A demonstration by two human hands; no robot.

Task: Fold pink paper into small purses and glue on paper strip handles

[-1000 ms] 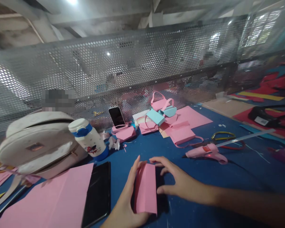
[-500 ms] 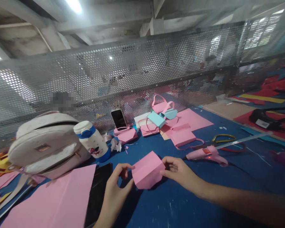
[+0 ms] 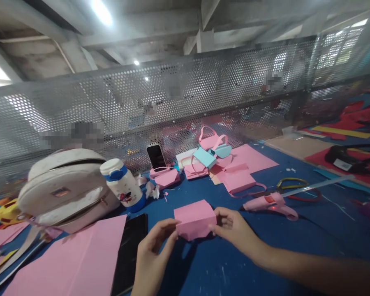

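Two hands grip one folded pink paper box (image 3: 195, 219), lifted just above the blue counter (image 3: 265, 250): my left hand (image 3: 151, 257) pinches its left end, my right hand (image 3: 234, 230) its right end. A pink glue gun (image 3: 269, 202) lies beyond my right hand, a black phone (image 3: 130, 250) beside my left.

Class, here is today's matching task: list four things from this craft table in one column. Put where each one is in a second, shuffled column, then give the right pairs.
Things
1. folded pink paper
2. glue gun
3. phone
4. bottle

Places
A. standing upright by the mesh screen
B. next to the white bag
C. held between the left hand and the right hand
D. lying on the blue table, right of both hands

Pairs: 1-C, 2-D, 3-A, 4-B
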